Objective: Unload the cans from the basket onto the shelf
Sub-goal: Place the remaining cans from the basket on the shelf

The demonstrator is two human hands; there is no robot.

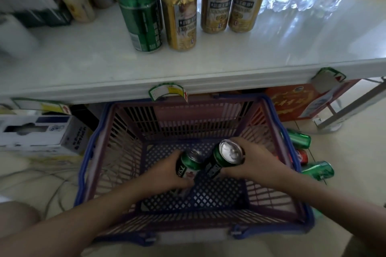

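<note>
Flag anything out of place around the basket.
Three cans lie on their sides on the floor right of the purple-and-blue plastic basket: a green can, a red can and another green can, neither basketed nor shelved.

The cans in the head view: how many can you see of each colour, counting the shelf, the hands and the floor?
Green metal cans: 5, one on the white shelf, one in the left hand, one in the right hand, two on the floor.
Gold metal cans: 3 clearly, on the shelf; more stand half hidden behind.
Red metal can: 1, on the floor.
Total: 9
</note>
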